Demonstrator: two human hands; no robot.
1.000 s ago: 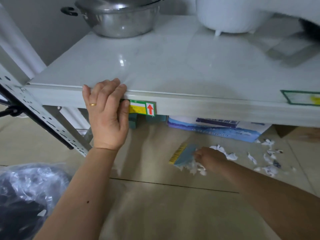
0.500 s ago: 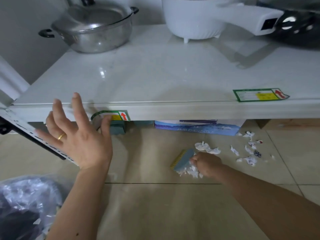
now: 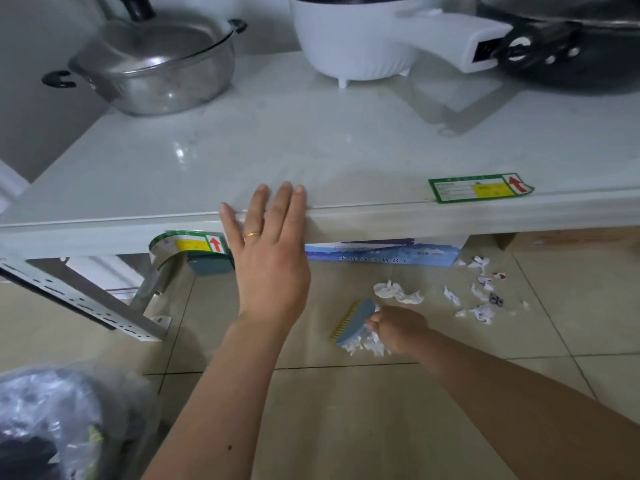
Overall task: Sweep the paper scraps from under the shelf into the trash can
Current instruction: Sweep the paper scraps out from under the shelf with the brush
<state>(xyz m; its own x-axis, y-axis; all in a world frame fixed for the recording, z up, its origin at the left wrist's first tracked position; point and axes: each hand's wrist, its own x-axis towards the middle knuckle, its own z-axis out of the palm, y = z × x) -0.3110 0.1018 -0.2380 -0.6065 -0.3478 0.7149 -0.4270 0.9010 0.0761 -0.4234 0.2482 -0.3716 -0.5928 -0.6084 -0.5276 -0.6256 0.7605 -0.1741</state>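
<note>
My left hand (image 3: pixel 268 258) has let go of the shelf (image 3: pixel 311 147) edge it was gripping a second ago, swung out, and now lies flat with straight fingers over that edge, further along toward my right. It holds nothing. I read that as shifting my brace so I can lean in for the scraps further right.

My right hand (image 3: pixel 398 329) is low on the floor, fingers curled round the blue brush (image 3: pixel 353 322); a small heap of paper scraps (image 3: pixel 363 346) sits against the brush, gathered just under my knuckles. A bigger crumpled piece (image 3: pixel 398 292) lies just beyond that hand, and loose bits (image 3: pixel 481 299) are scattered well off to its right, near the shelf's shadow.

The trash can (image 3: pixel 45 424), lined with a clear bag, stands below my left forearm, so most of the sweeping is still to do.

The floor is pale glossy tile (image 3: pixel 346 427). Beyond my left fingers, the shelf top carries a steel pot (image 3: pixel 156 71), a white cooker (image 3: pixel 356 39) and what may be a dark pan (image 3: pixel 571 46).
</note>
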